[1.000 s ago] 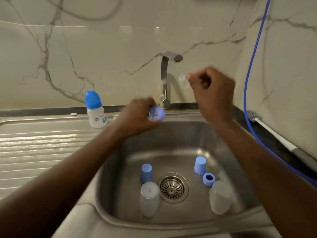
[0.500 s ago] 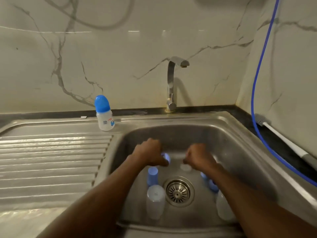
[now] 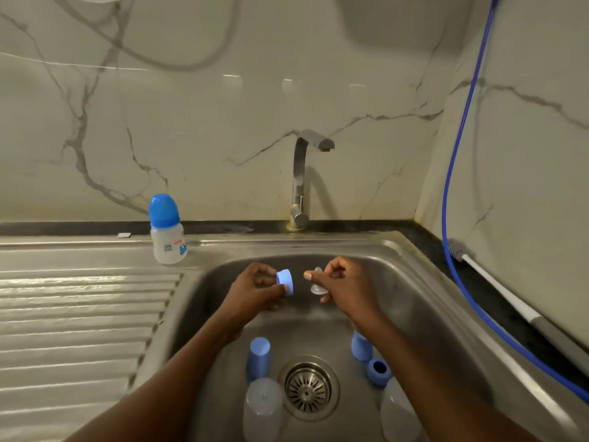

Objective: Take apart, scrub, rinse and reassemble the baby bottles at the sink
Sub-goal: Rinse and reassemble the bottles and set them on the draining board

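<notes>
— Where's the ring (image 3: 285,281) sitting?
— Left hand (image 3: 255,291) is pinching it at its 3 o'clock, fingertips curling round.
— And the teat (image 3: 318,287)?
— Right hand (image 3: 345,282) is pinching it at 9 o'clock, above the sink (image 3: 404,282).

Just one cam here, head-worn, wide-angle. It looks fwd and down into the sink (image 3: 411,250) from close up, facing the tap (image 3: 299,180) and marble wall (image 3: 223,116) straight on. Forearms come in from the bottom edge, w/ left hand (image 3: 255,290) and right hand (image 3: 347,287) about mid-frame. Drainboard (image 3: 79,314) fills the left, blue hose (image 3: 454,148) runs down the right.
</notes>
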Demonstrator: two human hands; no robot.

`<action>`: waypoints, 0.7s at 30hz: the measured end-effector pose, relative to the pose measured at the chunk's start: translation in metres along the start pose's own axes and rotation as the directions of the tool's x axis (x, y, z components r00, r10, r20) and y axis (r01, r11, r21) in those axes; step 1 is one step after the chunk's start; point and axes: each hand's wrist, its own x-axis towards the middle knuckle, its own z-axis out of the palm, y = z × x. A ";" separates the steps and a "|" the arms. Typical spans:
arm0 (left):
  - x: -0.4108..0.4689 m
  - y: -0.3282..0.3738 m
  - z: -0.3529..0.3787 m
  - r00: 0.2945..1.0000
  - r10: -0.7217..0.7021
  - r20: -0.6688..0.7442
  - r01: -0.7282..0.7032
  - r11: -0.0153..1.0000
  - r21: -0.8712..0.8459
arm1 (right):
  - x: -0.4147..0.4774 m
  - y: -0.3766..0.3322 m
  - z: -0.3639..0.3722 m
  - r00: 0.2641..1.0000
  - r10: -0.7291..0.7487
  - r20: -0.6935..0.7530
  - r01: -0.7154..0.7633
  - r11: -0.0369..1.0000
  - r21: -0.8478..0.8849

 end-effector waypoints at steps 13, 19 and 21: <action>0.010 -0.008 -0.001 0.984 0.039 0.176 0.027 0.934 -0.357 | -0.005 -0.004 0.005 0.990 -0.132 0.042 0.138 0.964 -0.229; 0.008 -0.006 0.004 0.978 0.053 0.200 0.010 0.953 -0.304 | -0.007 -0.006 0.008 0.967 -0.225 0.116 0.254 0.853 -0.456; 0.007 -0.005 0.005 0.979 0.056 0.196 0.005 0.956 -0.294 | -0.006 -0.006 0.009 0.959 -0.269 0.087 0.279 0.854 -0.438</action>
